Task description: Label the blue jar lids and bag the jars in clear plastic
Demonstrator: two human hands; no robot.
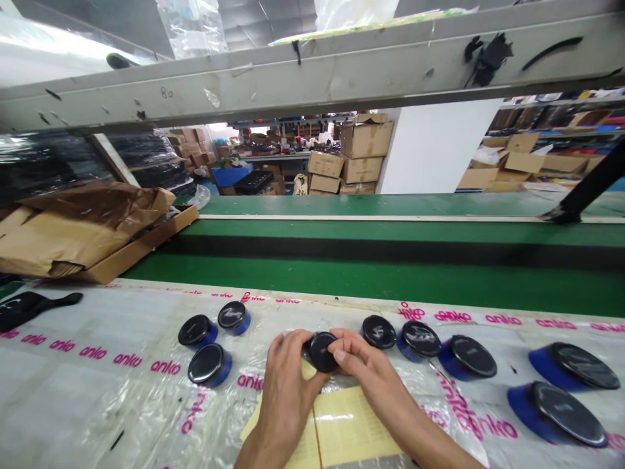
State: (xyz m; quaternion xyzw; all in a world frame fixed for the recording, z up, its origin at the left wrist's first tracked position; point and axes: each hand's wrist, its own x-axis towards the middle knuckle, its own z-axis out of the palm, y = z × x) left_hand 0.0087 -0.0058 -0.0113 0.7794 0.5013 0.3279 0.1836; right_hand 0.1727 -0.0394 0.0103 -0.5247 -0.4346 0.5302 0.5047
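Between my hands is a small round black-topped container (323,352), its top tipped toward me. The fingers and thumb of my left hand (291,381) curl around its left side and lower edge. At its right edge, my right hand (366,365) pinches with thumb and fingertips; what exactly the fingertips grip is too small to make out. Sheets of yellow printed paper (355,423) lie below my hands. Just right stands a similar black-topped container (379,332), and to the left sits a blue one with a black lid (209,365).
Several more blue, black-lidded containers (556,413) stand on the plastic-covered table (146,404). A black brush-like tool (34,306) lies far left, near a cardboard tray (141,251) with brown paper. Beyond runs a green conveyor belt (342,277); a metal beam (273,81) crosses overhead.
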